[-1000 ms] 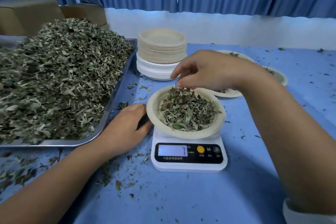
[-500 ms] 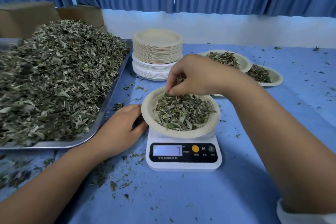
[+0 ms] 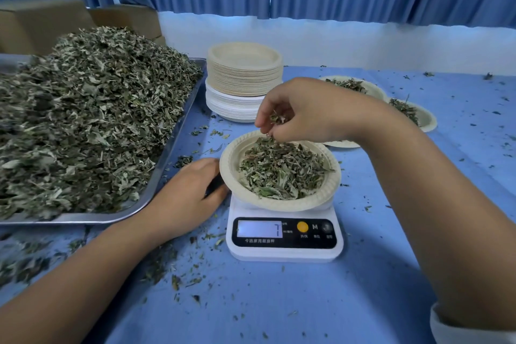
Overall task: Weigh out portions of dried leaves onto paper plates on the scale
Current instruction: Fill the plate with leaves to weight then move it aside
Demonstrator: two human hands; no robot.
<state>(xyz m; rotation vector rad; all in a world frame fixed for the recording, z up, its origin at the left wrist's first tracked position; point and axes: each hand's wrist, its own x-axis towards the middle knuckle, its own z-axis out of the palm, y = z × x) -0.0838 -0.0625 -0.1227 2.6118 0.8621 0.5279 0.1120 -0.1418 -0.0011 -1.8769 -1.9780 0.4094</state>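
Plate (image 3: 282, 206) of crumpled grey-green leaves (image 3: 282, 173)

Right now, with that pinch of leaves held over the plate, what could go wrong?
1. The right hand holds its pinch of leaves above the far rim of the paper plate, so bits may fall onto the table.
2. The left hand lies right beside that plate; any touch could skew the reading of the scale.
3. The plate overhangs the scale, so a nudge might tip it.

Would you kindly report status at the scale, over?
Right hand pinching dried green leaves over the round paper plate on the white digital scale. Left hand open, resting on the blue tablecloth beside it. Nothing between pinch and plate.
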